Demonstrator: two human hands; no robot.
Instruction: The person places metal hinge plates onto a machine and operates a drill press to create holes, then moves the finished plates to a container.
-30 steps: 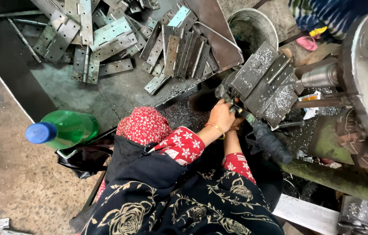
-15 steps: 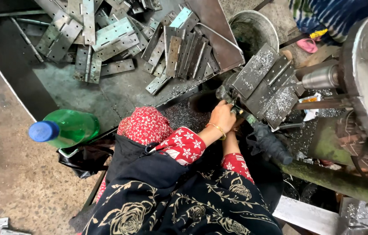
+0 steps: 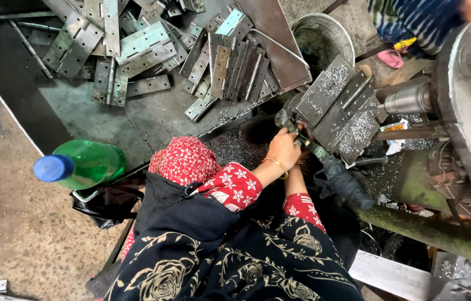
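A large grey hinge plate point(image 3: 336, 108), dusted with metal shavings, sits in front of a drill spindle point(image 3: 408, 100). My left hand point(image 3: 283, 147), with a gold bangle on the wrist, is closed on the plate's lower left corner, beside a metal lever bar with a black grip point(image 3: 347, 187). My right hand point(image 3: 302, 146) is mostly hidden under the left one. Only its forearm and a few fingers show by the lever bar, and I cannot tell what it holds.
Several grey hinges point(image 3: 146, 50) lie piled on a dark metal tray point(image 3: 135, 117) at the upper left. A green bottle with a blue cap point(image 3: 82, 164) stands at the left. A metal bucket point(image 3: 319, 36) is behind the machine point(image 3: 469, 111). Another person's striped clothing point(image 3: 414, 19) shows at the top right.
Both hands stay at the hinge plate's corner. The view has shifted only slightly.
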